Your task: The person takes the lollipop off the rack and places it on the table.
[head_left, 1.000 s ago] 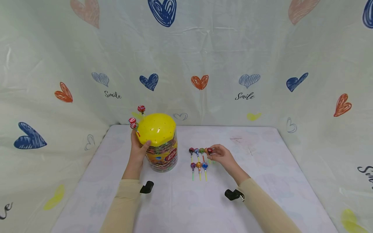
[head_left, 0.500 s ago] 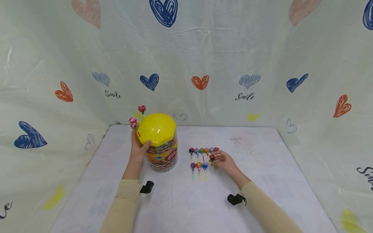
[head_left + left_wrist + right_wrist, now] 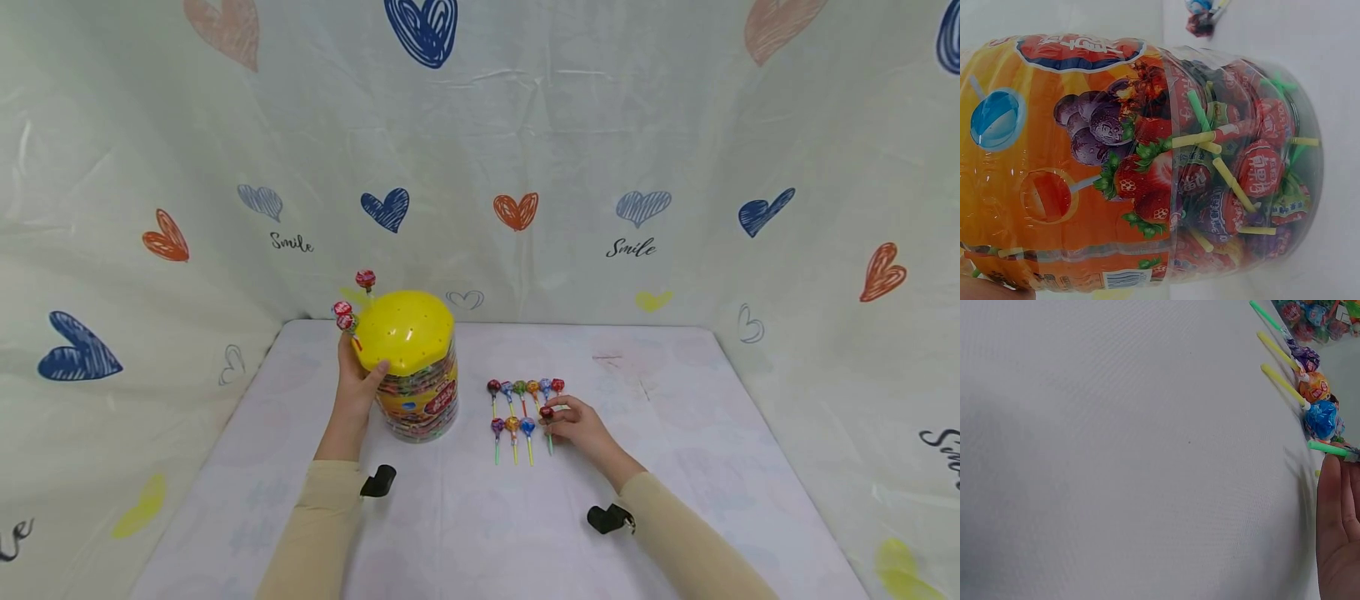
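Note:
A clear jar (image 3: 427, 392) full of wrapped lollipops stands on the table under a yellow domed lid (image 3: 405, 329). My left hand (image 3: 356, 398) grips it near the lid, thumb on the front rim. Three red lollipops (image 3: 365, 278) stick up at the lid's left side. In the head view my right hand (image 3: 588, 433) pinches a dark red lollipop (image 3: 547, 412) with a green stick. The right wrist view shows that green stick (image 3: 1327, 449) at the fingertips, just beside a blue lollipop (image 3: 1322, 419). Left of it lie an orange lollipop (image 3: 512, 425) and a purple lollipop (image 3: 497, 427).
Behind the near row lies a far row of several lollipops, among them a green lollipop (image 3: 521, 387) and a red lollipop (image 3: 557, 385) at its right end. The white table (image 3: 465, 525) meets a heart-printed curtain (image 3: 570, 125) at the back.
My right hand has drawn the dark red lollipop toward me, from the far row's right end to the right of the near row. The left hand and jar have stayed put.

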Available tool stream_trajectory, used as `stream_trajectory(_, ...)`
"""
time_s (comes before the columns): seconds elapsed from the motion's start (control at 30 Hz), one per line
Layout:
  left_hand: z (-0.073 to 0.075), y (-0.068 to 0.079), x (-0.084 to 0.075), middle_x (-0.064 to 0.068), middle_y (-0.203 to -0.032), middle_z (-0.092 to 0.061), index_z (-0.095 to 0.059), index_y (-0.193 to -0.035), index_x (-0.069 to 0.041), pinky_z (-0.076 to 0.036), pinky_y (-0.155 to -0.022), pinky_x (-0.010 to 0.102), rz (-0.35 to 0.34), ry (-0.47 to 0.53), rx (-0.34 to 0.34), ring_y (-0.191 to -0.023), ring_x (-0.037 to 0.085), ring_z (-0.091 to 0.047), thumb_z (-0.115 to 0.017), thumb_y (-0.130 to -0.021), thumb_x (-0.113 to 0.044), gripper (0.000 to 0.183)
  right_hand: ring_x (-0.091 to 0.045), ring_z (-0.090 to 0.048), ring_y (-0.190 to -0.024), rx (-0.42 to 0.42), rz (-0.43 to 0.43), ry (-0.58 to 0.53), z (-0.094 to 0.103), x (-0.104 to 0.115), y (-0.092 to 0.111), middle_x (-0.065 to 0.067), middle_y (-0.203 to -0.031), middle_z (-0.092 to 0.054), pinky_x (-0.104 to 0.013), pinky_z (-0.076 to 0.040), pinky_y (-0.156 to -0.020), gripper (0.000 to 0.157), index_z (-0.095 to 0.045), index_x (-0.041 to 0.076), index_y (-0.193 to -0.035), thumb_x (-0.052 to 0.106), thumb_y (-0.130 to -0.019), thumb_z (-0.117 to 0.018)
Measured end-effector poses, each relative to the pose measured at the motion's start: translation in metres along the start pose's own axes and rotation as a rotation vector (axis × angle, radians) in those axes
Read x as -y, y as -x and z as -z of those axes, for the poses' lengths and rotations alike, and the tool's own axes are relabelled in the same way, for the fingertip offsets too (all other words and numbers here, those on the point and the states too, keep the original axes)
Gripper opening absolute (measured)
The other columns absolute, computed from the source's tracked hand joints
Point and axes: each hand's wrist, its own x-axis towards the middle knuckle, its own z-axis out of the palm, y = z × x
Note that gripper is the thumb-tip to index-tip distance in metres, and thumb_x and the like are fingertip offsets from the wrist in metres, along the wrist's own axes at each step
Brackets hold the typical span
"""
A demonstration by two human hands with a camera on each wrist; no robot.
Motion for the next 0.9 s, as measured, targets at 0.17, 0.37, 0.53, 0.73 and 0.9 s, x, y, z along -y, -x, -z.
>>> stream_trajectory(0.17, 0.001, 0.0, 0.0, 0.002, -0.152, -0.029, -0.01, -0.153, -0.023, -0.009, -0.118, 0.041, -0.008, 0.003, 0.008, -0.139, 0.018, -0.024, -0.06, -0.097, -0.017, 0.075, -0.022, -0.066, -0.081, -0.037, -0.009, 0.034, -0.001, 0.001, 0.0, -0.014, -0.103, -0.068, -0.033, -0.058, -0.072, 0.035, -0.057, 0.002, -0.123, -0.003, -0.089, -0.065)
stream_trajectory(0.37, 0.002, -0.001, 0.001, 0.002, -0.151, -0.031, -0.012, -0.153, -0.022, -0.01, -0.118, 0.04, -0.012, 0.006, 0.008, -0.138, 0.018, -0.026, -0.059, -0.098, -0.015, 0.073, -0.019, -0.063, -0.08, -0.073, -0.002, 0.074, -0.006, 0.004, 0.001, -0.013, -0.11, -0.066, -0.034, -0.058, -0.07, 0.038, -0.063, -0.001, -0.117, -0.009, -0.081, -0.071)
stream_trajectory(0.53, 0.002, -0.001, 0.001, 0.002, -0.15, -0.032, -0.013, -0.152, -0.022, -0.011, -0.118, 0.04, -0.014, 0.018, 0.008, -0.137, 0.018, -0.027, -0.059, -0.097, -0.013, 0.072, -0.02, -0.064, -0.074, -0.076, -0.016, 0.093, -0.009, 0.004, 0.001, -0.012, -0.106, -0.066, -0.034, -0.058, -0.066, 0.038, -0.064, -0.001, -0.114, -0.01, -0.078, -0.073)
stream_trajectory(0.73, 0.002, -0.001, 0.002, 0.0, -0.151, -0.031, -0.013, -0.152, -0.023, -0.01, -0.118, 0.04, -0.015, 0.021, 0.013, -0.138, 0.017, -0.026, -0.06, -0.097, -0.016, 0.073, -0.019, -0.064, -0.067, -0.039, -0.011, 0.132, -0.011, 0.002, 0.001, -0.011, -0.104, -0.065, -0.033, -0.058, -0.062, 0.038, -0.064, 0.0, -0.116, -0.008, -0.08, -0.073)
stream_trajectory(0.9, 0.002, -0.001, 0.002, 0.0, -0.152, -0.031, -0.012, -0.152, -0.023, -0.01, -0.118, 0.041, -0.006, 0.005, 0.01, -0.138, 0.018, -0.026, -0.061, -0.097, -0.019, 0.074, -0.018, -0.062, -0.064, -0.045, -0.022, 0.164, -0.012, 0.001, 0.0, -0.008, -0.099, -0.066, -0.031, -0.056, -0.062, 0.038, -0.066, 0.002, -0.117, -0.005, -0.08, -0.075)
